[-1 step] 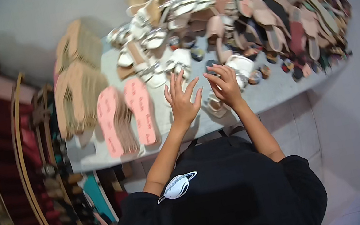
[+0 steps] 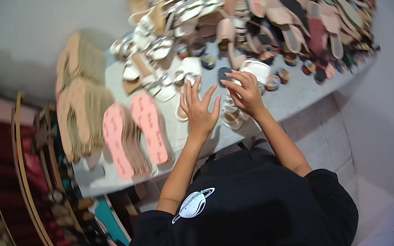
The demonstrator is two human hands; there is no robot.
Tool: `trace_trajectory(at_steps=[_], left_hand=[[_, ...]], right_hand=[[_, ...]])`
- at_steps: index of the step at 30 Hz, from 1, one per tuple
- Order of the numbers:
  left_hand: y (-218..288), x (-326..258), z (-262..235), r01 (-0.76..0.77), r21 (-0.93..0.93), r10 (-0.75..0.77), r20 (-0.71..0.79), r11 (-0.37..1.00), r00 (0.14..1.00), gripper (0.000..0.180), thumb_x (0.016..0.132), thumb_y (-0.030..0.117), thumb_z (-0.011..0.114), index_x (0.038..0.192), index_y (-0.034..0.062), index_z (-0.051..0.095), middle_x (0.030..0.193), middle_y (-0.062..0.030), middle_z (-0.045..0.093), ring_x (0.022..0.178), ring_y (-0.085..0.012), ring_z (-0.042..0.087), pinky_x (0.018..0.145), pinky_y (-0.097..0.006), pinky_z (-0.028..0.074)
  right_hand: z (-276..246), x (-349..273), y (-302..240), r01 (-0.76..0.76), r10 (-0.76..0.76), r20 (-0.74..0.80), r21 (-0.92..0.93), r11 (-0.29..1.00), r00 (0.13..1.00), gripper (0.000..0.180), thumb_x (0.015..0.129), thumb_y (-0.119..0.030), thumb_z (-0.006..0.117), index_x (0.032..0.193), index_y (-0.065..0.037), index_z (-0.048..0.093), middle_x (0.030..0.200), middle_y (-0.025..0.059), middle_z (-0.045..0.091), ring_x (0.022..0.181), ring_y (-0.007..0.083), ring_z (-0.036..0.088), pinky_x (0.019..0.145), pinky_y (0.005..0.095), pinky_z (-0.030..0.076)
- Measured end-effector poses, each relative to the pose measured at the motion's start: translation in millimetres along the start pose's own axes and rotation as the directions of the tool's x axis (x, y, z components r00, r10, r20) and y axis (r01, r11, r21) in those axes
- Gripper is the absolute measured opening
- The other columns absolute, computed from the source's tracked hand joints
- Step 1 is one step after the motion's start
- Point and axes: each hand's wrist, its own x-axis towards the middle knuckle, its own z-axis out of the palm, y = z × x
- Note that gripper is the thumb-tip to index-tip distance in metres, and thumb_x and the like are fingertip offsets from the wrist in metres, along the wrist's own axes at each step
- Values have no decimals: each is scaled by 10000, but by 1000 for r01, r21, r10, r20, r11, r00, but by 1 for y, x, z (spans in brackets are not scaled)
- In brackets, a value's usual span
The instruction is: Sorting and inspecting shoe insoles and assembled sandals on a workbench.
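Above the front part of the table, my left hand (image 2: 198,108) is held with its fingers spread, holding nothing. My right hand (image 2: 246,96) hovers beside it, fingers apart and curved, likewise with nothing in it. A white sandal (image 2: 232,120) lies near the table's front edge, between and below the hands, partly covered by the right one. Another white sandal (image 2: 189,66) rests just beyond the left fingertips. To the right of my right hand is a white strapped sandal (image 2: 255,68). A dark round piece (image 2: 224,74) shows at the right fingertips.
Left on the table (image 2: 180,149) are two stacks of pink printed insoles, one tall (image 2: 118,141), one lower (image 2: 150,128), with tan insole stacks (image 2: 86,115) behind. White sandals (image 2: 198,5) pile up at the back; pink and dark footwear (image 2: 314,14) heaps rightward. Shelving (image 2: 36,191) stands left.
The table and everything on it have shifted slightly leftward in the picture, the left end a little lower. Both hands keep the same place and pose.
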Motion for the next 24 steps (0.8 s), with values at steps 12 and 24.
trace_trajectory(at_steps=[12,24], left_hand=[[109,68,137,-237,-219,269,128,947,955,347,780,243,662,1122,194,632,1377,-94,404,1318,-355,284,1029,-533,171],[208,141,256,-389,-268,426,95,881,900,390,782,223,654,1165,185,592,1355,-89,420,1311,-337,297,1015,-545,194]], right_hand=[[-127,-70,97,-373,339,-165,-271,887,926,315,753,-55,630,1054,-148,645,1119,41,577,1100,247,515,950,407,336],[-195,-91,190,-393,348,-193,-302,868,917,312,738,-43,615,1032,-140,652,1111,42,582,1114,239,513,958,412,334]])
